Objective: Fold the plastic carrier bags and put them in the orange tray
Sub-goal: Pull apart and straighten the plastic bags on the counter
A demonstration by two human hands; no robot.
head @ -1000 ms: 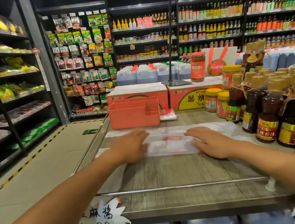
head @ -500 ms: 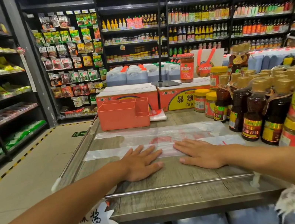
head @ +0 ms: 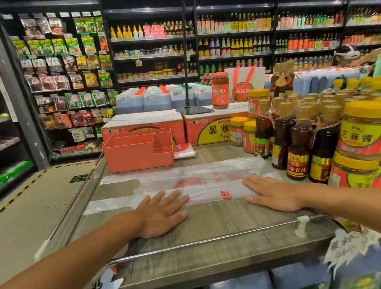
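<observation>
Our left hand [head: 160,212] and right hand [head: 275,193] press flat, fingers straight, on the near edge of the plastic carrier bag [head: 203,180], which lies across the wooden counter [head: 222,219], nearer than the orange tray [head: 138,150]. We should slide outward evenly to sharpen the fold.

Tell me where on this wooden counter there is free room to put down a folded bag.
Bare wood lies between the left hand and right hand, down to the metal rail. A smaller patch sits between the orange tray and the jars. Bottles crowd the right side.
</observation>
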